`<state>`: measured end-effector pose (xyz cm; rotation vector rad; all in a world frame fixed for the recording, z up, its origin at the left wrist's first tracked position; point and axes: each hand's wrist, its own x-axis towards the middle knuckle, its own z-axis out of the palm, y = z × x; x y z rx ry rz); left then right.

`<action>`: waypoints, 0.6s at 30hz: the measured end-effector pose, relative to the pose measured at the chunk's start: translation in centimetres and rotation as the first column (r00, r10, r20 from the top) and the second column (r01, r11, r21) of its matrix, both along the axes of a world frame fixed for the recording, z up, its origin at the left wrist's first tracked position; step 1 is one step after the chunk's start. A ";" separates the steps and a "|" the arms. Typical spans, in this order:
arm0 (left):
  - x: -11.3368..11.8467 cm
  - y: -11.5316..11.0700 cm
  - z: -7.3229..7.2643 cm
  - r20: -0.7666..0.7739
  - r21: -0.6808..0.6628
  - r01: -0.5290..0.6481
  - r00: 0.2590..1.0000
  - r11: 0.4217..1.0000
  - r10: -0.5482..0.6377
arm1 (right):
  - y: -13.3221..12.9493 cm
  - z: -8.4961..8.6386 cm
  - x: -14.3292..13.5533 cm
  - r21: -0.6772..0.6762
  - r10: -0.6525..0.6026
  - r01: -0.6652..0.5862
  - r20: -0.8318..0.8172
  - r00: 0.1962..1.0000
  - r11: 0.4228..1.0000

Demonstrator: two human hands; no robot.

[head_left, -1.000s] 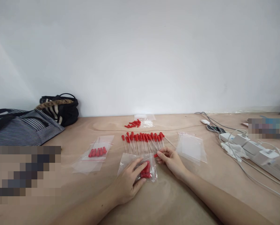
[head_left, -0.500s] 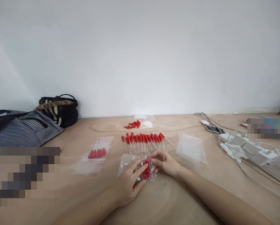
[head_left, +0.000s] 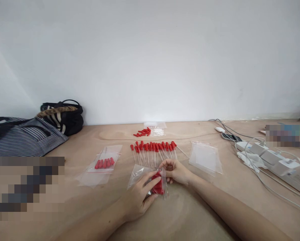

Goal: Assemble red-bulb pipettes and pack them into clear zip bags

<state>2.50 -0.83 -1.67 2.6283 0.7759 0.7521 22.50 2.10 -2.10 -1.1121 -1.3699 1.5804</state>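
A clear zip bag with red rubber bulbs inside lies on the table in front of me. My left hand is closed over its left side, fingers pressing on the bulbs. At the bag's upper right edge, the fingers of my right hand are curled in a pinch on the plastic; the fingertips are partly hidden. Just beyond both hands lies a row of droppers with red bulbs and thin clear tubes.
To the left, several red bulbs lie on clear bags. Flat clear bags are stacked on the right. Small red bulbs and thin clear tubes sit farther back. A power strip with cables runs along the right; a striped bag stands left.
My right hand has shifted slightly right and its fingers have curled more at the bag's edge. The bag's right edge has lifted and turned a little; my left hand stays nearly in place.
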 end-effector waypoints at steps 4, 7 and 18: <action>0.1 0.0 0.1 0.009 -0.004 0.021 1.000 1.000 -0.020 | -0.2 0.2 -0.1 0.006 -0.010 0.009 0.071 0.997 1.000; 0.1 0.0 0.2 0.010 0.006 0.032 0.999 0.999 -0.032 | -0.4 0.2 0.1 0.046 0.030 -0.035 0.107 0.994 0.998; 0.1 0.1 0.2 0.005 0.064 0.065 0.998 0.996 -0.066 | -0.5 -0.5 0.5 0.324 0.027 -0.047 0.065 0.997 0.945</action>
